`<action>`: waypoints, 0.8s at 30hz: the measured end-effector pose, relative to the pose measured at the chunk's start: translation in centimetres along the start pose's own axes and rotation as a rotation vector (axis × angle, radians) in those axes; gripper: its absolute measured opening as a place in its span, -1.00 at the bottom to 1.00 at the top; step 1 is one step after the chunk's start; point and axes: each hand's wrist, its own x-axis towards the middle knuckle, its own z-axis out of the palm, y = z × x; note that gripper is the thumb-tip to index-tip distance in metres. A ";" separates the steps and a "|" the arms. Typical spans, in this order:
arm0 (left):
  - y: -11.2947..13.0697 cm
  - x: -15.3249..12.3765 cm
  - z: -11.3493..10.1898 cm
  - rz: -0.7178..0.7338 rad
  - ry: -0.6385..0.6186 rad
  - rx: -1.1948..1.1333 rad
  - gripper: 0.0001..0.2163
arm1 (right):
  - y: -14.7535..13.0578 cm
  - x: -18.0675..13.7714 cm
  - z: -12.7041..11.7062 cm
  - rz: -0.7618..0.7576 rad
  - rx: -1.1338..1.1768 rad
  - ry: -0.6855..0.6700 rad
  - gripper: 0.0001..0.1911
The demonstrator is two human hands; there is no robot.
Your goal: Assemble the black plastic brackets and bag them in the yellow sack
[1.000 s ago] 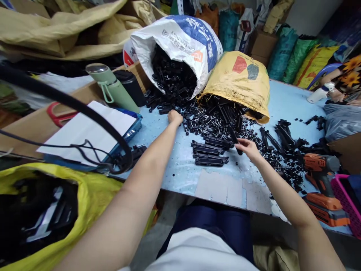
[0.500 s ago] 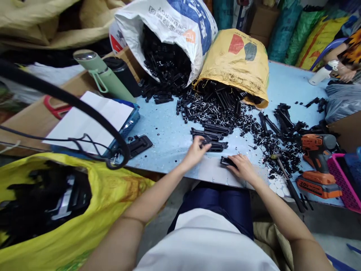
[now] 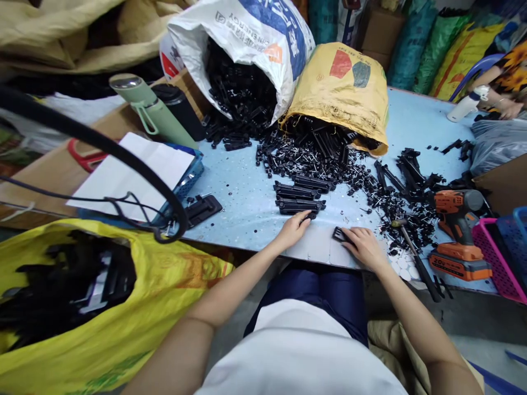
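Note:
My left hand [image 3: 293, 229] rests at the near edge of the light blue table [image 3: 247, 197], fingers curled against the nearest of several stacked long black plastic bars [image 3: 299, 206]. My right hand [image 3: 362, 244] lies beside it, fingers closed over a small black plastic part [image 3: 340, 235] on the table. Behind the stack spreads a heap of small black pieces [image 3: 325, 162] spilling from a yellow sack [image 3: 343, 90]. A white and blue sack [image 3: 255, 38] full of black parts lies to its left.
An orange cordless drill [image 3: 457, 230] and a hammer [image 3: 414, 258] lie at right by a pink basket [image 3: 500, 260]. A green bottle [image 3: 150, 112], paper on a blue tray [image 3: 135, 175] and a black cable are at left. A yellow bag [image 3: 123, 307] hangs below. Another person's hand [image 3: 508, 109] is far right.
Both hands drew back from the heaps to the near table edge; the right hand carried a small black part there. The left hand has shifted slightly right along the stacked bars.

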 end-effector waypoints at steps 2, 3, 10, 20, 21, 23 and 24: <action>1.1 -0.7 0.5 -0.033 -0.046 -0.162 -0.65 | -1.7 1.3 1.4 0.098 0.267 0.043 -0.56; 1.7 -1.0 0.8 -0.055 -0.060 -0.227 -0.63 | -2.6 2.0 2.0 0.162 0.442 0.045 -0.51; 4.7 -1.8 1.2 0.020 0.129 -0.184 -0.69 | -4.5 3.6 3.0 0.353 1.132 -0.057 -0.24; 6.0 -3.2 1.6 0.150 0.260 -0.029 -0.71 | -3.0 2.9 1.2 -0.093 0.630 0.118 -0.52; 6.1 -3.3 2.1 0.165 0.308 -0.051 -0.71 | -3.4 2.9 1.4 -0.098 0.611 0.141 -0.52; 6.4 -3.3 2.8 0.183 0.431 -0.094 -0.69 | -4.4 2.8 1.8 -0.078 0.604 0.179 -0.51; 6.6 -3.3 3.1 0.190 0.496 -0.115 -0.69 | -4.9 2.7 2.1 -0.063 0.605 0.200 -0.50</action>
